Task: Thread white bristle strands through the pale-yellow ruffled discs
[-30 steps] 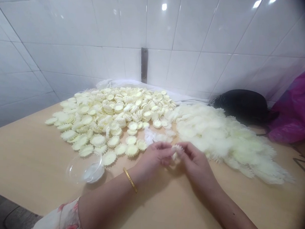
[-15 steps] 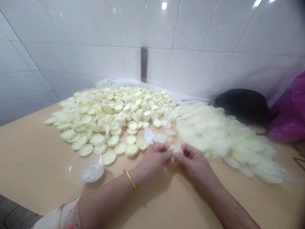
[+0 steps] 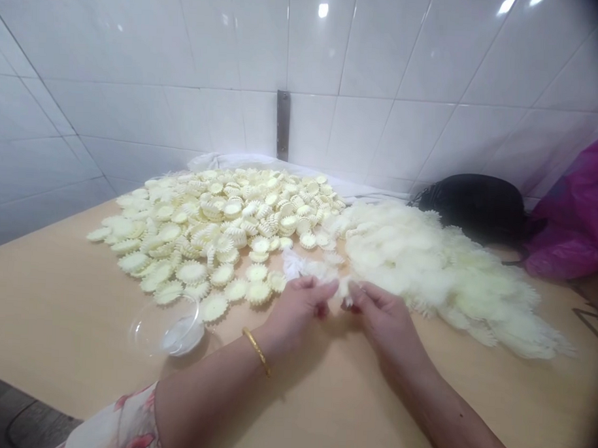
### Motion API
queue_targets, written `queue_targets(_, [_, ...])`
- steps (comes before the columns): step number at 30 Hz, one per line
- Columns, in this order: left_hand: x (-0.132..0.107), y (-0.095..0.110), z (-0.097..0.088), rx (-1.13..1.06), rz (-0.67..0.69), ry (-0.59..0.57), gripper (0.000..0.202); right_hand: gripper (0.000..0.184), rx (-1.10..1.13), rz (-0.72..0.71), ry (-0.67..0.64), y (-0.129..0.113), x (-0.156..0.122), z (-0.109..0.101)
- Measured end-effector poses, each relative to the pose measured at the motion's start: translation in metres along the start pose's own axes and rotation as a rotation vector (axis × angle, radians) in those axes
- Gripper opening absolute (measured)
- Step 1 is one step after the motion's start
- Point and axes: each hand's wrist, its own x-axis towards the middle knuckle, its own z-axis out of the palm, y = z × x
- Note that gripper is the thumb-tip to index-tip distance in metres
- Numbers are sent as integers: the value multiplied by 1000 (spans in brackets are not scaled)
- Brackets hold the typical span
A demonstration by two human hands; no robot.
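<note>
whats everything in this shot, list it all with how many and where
scalloped discs: many, pale yellow, heap at left-centre of the table
frilly pieces: many, off-white, heap on the right of the table
clear bowl: one, transparent, near left, beside the discs
black bag: one, black, back right by the wall
plastic bag: one, magenta, far right
white sheet: one, white, behind the discs
metal strip: one, grey, upright on the wall
tiled wall: one, white, behind the table
table: one, tan
small frilly piece: one, off-white, pinched between both hands
bangle: one, gold, left wrist
sleeve: one, floral, left arm
left hand: one, pinching the piece
right hand: one, pinching the piece
</note>
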Motion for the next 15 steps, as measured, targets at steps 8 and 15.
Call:
queue_targets(8, [3,4,2,-159,-167,41,16,19,48,-153,70,-5,-2,-2])
queue_targets(15, [-2,10,10,-184,-166,76,17,15,60,-283,-71,-6,-5,-5])
